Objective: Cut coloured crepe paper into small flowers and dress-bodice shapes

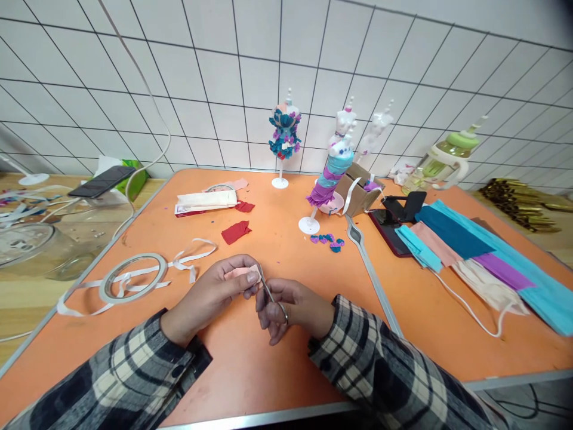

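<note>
The pale pink piece [237, 273], which looked like thin crepe paper or cloth, was at the centre of the work, above the near half of the orange table [277, 382]. The small scissors [267, 291] stood at its right edge, with their blades pointing to eleven o'clock. I judged that the step in hand was cutting or trimming this piece. The next move, in my opinion, called for a steady left grip and a small closing of the blades, with the left thumb kept away from the cutting line. Whether the blades had already entered the edge, I could not tell surely, because the fingers hid part of it.

The left hand [224, 286] pinched the piece between thumb and bent fingers, its forearm coming from seven o'clock. The right hand [286, 307] was closed around the scissors' handles, its forearm coming from between four and five o'clock. The two hands were close together, raised over the table.

Farther out, a red scrap [236, 232] lay at twelve o'clock, small blue and purple pieces [335, 243] between two and three, and a tape roll [106, 286] at nine. A decorated dress form [285, 134] stood between twelve and one.
</note>
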A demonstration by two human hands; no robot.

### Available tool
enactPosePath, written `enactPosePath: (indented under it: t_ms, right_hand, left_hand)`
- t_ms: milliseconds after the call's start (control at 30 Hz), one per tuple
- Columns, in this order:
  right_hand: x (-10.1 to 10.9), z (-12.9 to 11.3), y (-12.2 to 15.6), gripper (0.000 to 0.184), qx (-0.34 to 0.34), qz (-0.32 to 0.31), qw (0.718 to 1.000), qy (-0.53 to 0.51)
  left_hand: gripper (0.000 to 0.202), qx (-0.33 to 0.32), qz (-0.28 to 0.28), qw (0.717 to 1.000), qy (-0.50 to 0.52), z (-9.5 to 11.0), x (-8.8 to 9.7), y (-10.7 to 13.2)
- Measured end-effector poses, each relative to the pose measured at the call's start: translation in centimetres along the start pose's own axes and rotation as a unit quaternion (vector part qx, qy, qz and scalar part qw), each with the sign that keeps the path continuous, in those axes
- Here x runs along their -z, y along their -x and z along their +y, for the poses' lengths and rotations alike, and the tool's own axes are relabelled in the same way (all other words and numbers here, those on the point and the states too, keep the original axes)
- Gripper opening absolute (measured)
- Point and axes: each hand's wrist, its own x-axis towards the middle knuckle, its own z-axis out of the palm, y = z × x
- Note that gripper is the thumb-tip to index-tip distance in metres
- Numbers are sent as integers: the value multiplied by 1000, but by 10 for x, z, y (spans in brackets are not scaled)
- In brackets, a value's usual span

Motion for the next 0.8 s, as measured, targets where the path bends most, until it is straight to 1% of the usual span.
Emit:
enactPosePath:
  t_ms: [67,133,233,333,400,533,633,700,800]
  right_hand:
    - [0,1,0,61,-5,-1,1000,-9]
    - [0,1,-1,60,-12,9,1000,-10]
    - [-2,0,0,60,-16,16,1000,-11]
    - [-3,-1,0,62,-14,2,1000,-15]
    - [-3,-1,0,62,-9,3,1000,-15]
    - [-1,3,0,59,-2,4,1000,-21]
    - [0,5,-1,58,6,-19,999,-36]
    - [0,4,-2,57,9,-21,999,-38]
    - [-2,2,-3,59,9,-5,1000,-29]
  left_hand:
    - [30,-5,-18,1000,-15,-1,2,0]
    - [32,-11,-15,999,-34,-1,4,0]
    - [35,-17,4,998,-59,0,5,-1]
    - [35,-9,-8,997,-74,1,6,-1]
    - [33,-8,-17,997,-77,1,6,-1]
    - [30,-18,-14,997,-75,0,8,-1]
    - [30,-1,-37,997,-65,-1,8,-1]
    - [30,8,-45,997,-60,-1,7,-1]
    - [30,-1,-29,998,-59,0,7,-1]
